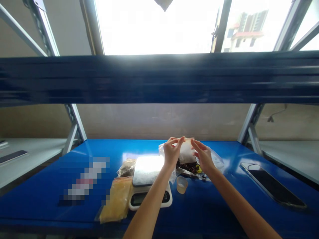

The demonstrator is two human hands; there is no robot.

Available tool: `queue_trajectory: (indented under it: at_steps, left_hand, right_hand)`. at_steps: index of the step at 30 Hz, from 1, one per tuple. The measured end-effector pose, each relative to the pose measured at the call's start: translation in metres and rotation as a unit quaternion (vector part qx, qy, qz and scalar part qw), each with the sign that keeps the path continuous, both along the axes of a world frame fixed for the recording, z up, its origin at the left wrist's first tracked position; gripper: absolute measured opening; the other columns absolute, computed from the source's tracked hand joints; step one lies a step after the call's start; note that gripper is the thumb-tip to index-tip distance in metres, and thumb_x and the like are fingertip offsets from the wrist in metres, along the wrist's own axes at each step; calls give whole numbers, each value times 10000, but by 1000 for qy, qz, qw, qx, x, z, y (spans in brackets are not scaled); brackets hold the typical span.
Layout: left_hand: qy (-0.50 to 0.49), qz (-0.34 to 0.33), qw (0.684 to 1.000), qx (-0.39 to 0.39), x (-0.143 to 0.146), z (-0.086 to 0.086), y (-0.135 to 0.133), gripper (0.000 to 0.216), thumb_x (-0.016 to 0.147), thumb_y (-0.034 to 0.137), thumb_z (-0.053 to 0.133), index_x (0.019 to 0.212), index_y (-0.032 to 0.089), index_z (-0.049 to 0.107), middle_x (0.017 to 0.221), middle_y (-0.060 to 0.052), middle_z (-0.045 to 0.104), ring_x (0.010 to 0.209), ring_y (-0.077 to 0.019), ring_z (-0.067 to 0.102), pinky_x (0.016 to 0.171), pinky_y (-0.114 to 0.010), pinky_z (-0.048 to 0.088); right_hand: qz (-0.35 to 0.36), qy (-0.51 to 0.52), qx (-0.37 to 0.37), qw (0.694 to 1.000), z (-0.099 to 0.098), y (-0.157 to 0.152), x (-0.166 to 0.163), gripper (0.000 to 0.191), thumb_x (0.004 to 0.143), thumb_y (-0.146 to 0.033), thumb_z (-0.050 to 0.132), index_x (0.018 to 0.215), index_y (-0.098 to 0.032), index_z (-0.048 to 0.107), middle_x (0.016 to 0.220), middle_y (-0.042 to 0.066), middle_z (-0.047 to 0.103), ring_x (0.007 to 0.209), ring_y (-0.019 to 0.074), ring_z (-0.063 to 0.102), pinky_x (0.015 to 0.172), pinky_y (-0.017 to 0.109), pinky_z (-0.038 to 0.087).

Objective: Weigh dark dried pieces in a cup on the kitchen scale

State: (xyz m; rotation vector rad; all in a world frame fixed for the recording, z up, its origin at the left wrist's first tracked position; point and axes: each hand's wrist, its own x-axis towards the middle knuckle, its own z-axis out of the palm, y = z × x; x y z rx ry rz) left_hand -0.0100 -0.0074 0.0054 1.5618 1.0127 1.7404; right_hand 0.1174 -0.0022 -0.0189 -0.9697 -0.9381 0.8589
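Note:
Between both hands hangs a small white pouch (187, 153), thin and translucent like a filter bag. My left hand (172, 152) pinches its top left edge between thumb and fingers. At the top right edge, my right hand (203, 156) has its fingers closed on the pouch. Just behind and below lies an open clear plastic bag (216, 162) with dark dried bits and something yellow in it. A small translucent cup (182, 185) stands below the hands. Left of it is a white digital kitchen scale (147, 169), partly hidden by my left forearm.
A zip bag of yellow powder (117, 199) and a bag with brownish contents (127, 167) lie left of the scale. Farther left is a pixelated item (86, 181). A phone (274, 186) lies at right on the blue table (104, 147). A blue beam (159, 79) crosses above.

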Motion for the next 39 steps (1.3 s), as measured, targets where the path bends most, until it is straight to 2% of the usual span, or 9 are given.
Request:
queue_trajectory:
  at_steps: [3,6,16,20,26,33,39]
  left_hand:
    - [9,41,999,-1,-2,-1,3,343,794,475,588,686,192,749,739,-54,691,679,-151,605,573,-245,401]
    - [10,54,999,0,-3,-2,5,301,790,438,604,672,201,748,740,-49,692,677,-151,609,590,-249,416]
    - [4,12,1000,12,-1,-4,0,344,802,482,579,684,204,744,793,-47,679,723,-146,613,572,-235,398]
    - [0,25,1000,4,0,-1,-2,257,728,435,676,661,192,729,759,-39,679,736,-152,620,583,-232,395]
    - [7,25,1000,-15,0,0,-1,169,710,351,701,707,184,726,780,-44,697,774,-161,637,631,-242,409]
    - [-20,-39,999,-4,-3,2,-4,208,696,389,707,700,181,723,841,-53,691,825,-175,634,657,-257,429]
    - [-4,-22,1000,3,-6,4,-6,192,698,379,700,671,189,712,843,-44,689,824,-171,623,674,-262,435]
  right_hand:
    - [4,-9,-3,1000,-3,1,0,434,531,-532,791,802,-197,740,709,22,637,566,104,499,445,206,349]
    - [11,8,2,1000,-3,-1,-2,424,558,-563,762,757,-189,735,709,36,637,591,120,517,449,211,356]
    - [-17,5,13,1000,-3,-1,-7,390,581,-560,734,697,-189,701,619,-3,577,502,88,435,429,209,339]
    - [2,1,23,1000,-1,-3,-10,368,601,-547,722,681,-191,678,597,-16,538,500,88,422,421,204,330]
    - [32,10,32,999,0,-6,-12,364,647,-549,677,743,-198,664,712,12,607,530,107,472,420,216,340]
    - [64,-41,66,995,4,-10,-16,315,686,-523,686,749,-216,674,622,-13,523,551,108,432,459,217,325]
    - [59,-57,64,995,10,-14,-18,363,674,-566,677,692,-204,655,555,-36,466,483,96,369,461,241,294]
